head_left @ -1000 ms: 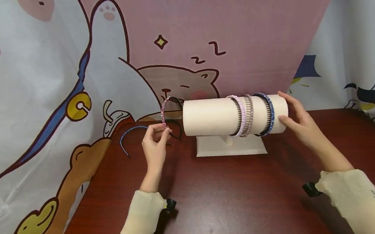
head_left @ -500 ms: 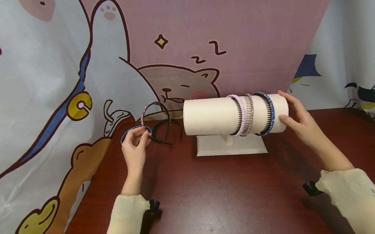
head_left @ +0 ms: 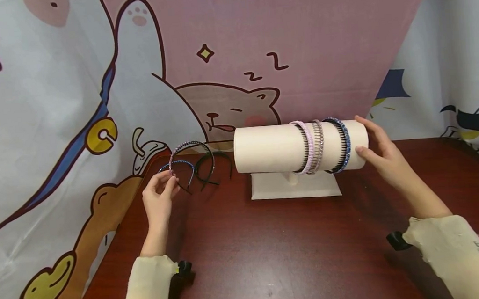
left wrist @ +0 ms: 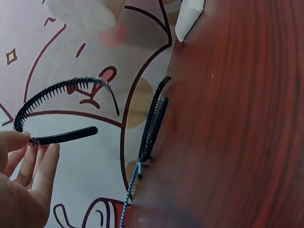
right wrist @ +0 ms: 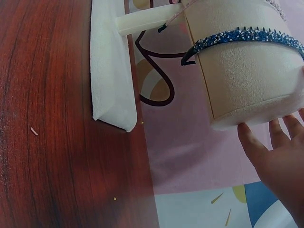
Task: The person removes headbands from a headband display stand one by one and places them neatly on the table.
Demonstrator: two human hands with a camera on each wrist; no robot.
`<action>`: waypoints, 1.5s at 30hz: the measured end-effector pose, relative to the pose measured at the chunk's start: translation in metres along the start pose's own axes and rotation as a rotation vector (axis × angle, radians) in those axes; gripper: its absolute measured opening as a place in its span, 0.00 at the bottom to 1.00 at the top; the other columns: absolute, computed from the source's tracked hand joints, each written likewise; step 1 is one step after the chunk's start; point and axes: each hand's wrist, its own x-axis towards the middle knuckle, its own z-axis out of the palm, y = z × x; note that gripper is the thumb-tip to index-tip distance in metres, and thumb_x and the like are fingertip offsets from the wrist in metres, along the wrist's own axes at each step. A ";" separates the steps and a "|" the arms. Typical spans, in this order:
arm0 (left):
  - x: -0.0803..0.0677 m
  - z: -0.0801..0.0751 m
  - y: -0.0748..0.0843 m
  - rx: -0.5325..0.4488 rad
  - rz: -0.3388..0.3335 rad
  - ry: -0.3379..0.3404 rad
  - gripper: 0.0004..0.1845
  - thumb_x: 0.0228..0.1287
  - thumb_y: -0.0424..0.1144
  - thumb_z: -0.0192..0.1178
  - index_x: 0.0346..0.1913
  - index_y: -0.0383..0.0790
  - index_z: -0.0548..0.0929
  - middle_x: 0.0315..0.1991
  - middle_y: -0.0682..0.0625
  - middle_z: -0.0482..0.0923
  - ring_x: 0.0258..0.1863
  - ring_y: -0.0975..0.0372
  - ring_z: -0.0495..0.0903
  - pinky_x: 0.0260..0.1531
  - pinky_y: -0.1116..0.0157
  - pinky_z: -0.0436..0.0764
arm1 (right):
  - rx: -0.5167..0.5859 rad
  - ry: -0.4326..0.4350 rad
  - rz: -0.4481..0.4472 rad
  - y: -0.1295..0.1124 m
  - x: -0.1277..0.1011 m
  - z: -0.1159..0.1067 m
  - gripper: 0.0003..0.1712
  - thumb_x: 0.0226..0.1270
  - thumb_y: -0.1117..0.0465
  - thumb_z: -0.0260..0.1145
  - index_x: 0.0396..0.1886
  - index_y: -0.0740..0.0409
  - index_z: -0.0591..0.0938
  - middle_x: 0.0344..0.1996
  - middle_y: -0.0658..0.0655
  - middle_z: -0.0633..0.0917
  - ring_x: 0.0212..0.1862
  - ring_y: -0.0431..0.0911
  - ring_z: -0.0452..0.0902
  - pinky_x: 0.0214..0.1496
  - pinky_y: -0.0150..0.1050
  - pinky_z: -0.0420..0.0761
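as left hand point(head_left: 157, 200) pinches headband point(left wrist: 70, 137) (toothed inside) | right hand point(head_left: 387, 160) holds roll point(head_left: 265, 150)

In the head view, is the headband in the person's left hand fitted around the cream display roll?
No, the left hand holds the headband by one end, apart from the display roll.

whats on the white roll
A pink hairband, a brownish hairband and a blue hairband straddle the white roll; the right hand holds its end. In the head view, the roll hides most of each band's back.
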 end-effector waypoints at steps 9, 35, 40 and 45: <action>0.000 -0.010 -0.007 0.068 -0.073 -0.020 0.15 0.68 0.29 0.61 0.54 0.25 0.80 0.34 0.64 0.79 0.34 0.75 0.81 0.38 0.69 0.87 | 0.041 0.005 -0.029 0.002 -0.001 0.000 0.39 0.72 0.74 0.54 0.80 0.52 0.56 0.72 0.44 0.63 0.64 0.31 0.63 0.51 0.14 0.72; -0.001 -0.031 -0.030 0.319 -0.235 -0.265 0.17 0.71 0.33 0.59 0.57 0.25 0.80 0.43 0.48 0.81 0.32 0.74 0.82 0.36 0.73 0.86 | 0.048 0.003 -0.030 0.002 0.000 0.001 0.39 0.73 0.74 0.54 0.80 0.53 0.56 0.74 0.48 0.63 0.68 0.30 0.61 0.56 0.15 0.68; -0.002 -0.030 -0.031 0.344 -0.298 -0.324 0.18 0.72 0.33 0.58 0.59 0.26 0.79 0.45 0.42 0.81 0.34 0.73 0.81 0.36 0.73 0.86 | 0.039 0.004 -0.027 0.002 -0.001 0.000 0.39 0.73 0.74 0.54 0.80 0.52 0.56 0.74 0.48 0.63 0.67 0.30 0.61 0.55 0.15 0.69; -0.004 -0.030 -0.032 0.373 -0.343 -0.378 0.18 0.72 0.32 0.57 0.60 0.26 0.78 0.49 0.37 0.81 0.36 0.69 0.83 0.38 0.71 0.87 | 0.027 0.010 -0.030 0.003 0.000 -0.001 0.39 0.72 0.74 0.54 0.80 0.52 0.56 0.73 0.46 0.63 0.68 0.30 0.61 0.57 0.15 0.68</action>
